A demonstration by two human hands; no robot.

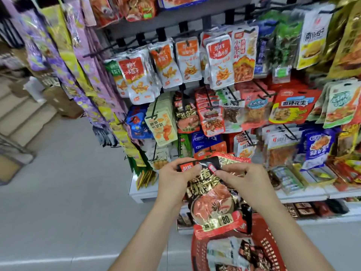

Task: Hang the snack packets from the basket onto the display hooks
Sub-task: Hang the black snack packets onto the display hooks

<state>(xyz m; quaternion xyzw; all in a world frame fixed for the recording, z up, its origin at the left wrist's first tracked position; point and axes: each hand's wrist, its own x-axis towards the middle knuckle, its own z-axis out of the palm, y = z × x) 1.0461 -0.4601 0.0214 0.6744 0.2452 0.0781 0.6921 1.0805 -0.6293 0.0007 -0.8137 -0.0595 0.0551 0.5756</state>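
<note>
Grey-metal display rack (185, 16): fills the upper and right part of the view. Carries rows of hanging packets (220, 61) on black display hooks (262, 89) that project forward.

Pale floor (68, 192): occupies the left and lower left. Meets stairs (25, 114) at the far left edge.

Red plastic basket (267, 243): sits at bottom right, under the forearms. Contains loose packets (220, 253) lying flat and overlapping.

Black, red and gold held packet (213, 204): raised in front of the rack's lowest rows, above the basket, printed face toward the camera. Hangs roughly upright from its top edge, lower edge overlapping the basket rim. Not engaged on any hook. Backed by a second packet (234, 160), of which only the red and gold top edge shows.

Matching packets (185, 118): hang on a middle-row hook, directly above the held packet.

Left grip (175, 178): fingers curled round the top left corner of the held packet, thumb across the front.

Right grip (240, 178): thumb and forefinger pinching the top edge near its centre, remaining fingers curled behind.
</note>
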